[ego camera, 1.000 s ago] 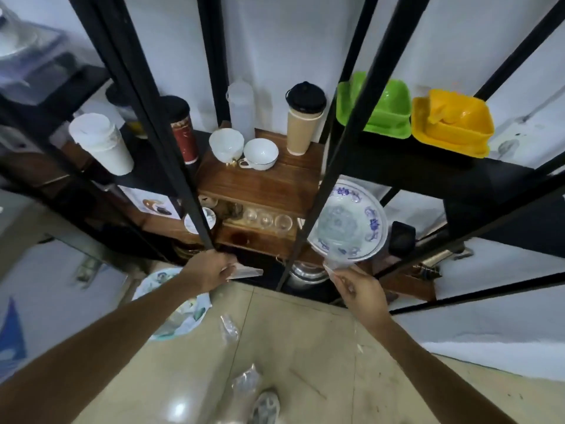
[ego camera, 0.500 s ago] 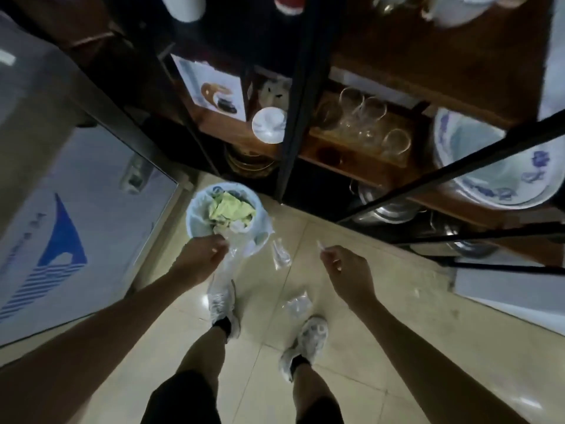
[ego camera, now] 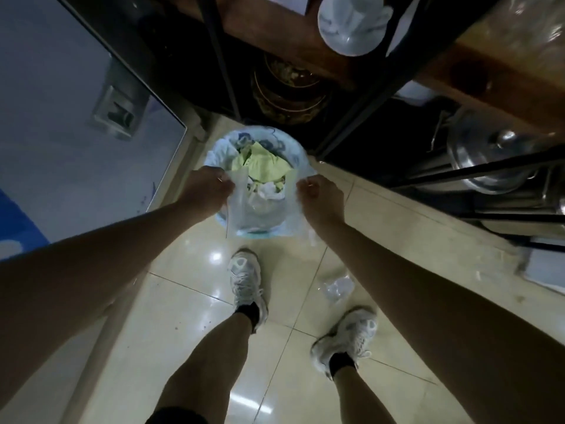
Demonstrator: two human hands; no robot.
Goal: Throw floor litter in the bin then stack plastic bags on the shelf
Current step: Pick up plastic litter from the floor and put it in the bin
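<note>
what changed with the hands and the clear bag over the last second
The view tipped down from the shelf to the floor. Both hands came together over the bin: the left hand and right hand now stretch one clear plastic bag between them. The crumpled bag on the floor stayed put.

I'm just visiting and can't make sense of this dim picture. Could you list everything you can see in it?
clear plastic bag: one, see-through, stretched between both hands above the bin
bin: one, pale blue liner, on the floor by the shelf, holding yellow-green and white rubbish
crumpled plastic: one, clear, on the floor tiles near the right shoe
shelf: one, dark frame with wooden boards, at top
metal pot: one, silver, low on the shelf at right
shoes: two, whitish, on the tiles
left hand: pinching the bag's left edge
right hand: pinching its right edge
</note>
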